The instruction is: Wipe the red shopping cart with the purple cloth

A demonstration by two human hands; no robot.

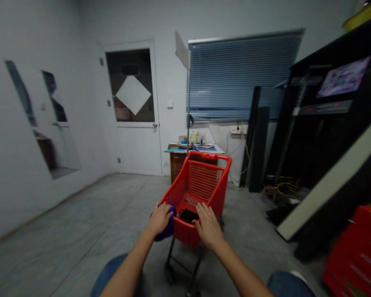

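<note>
A small red plastic shopping cart (200, 194) on a black wheeled frame stands directly in front of me. My left hand (160, 218) is at the cart's near left corner, closed over a purple cloth (168, 227) that hangs down the outside. My right hand (207, 226) lies over the near rim of the cart, its fingers curved across the edge. A dark object (188, 215) sits in the bottom of the basket between my hands, and its shape is hard to make out.
Grey tile floor (80, 214) stretches to the left. Ahead stand a white door (136, 144) and a wooden desk (177, 163) with papers. Tall black shelving (321, 123) stands right, with tangled cables (280, 190) at its foot and red crates (357, 251) nearer me.
</note>
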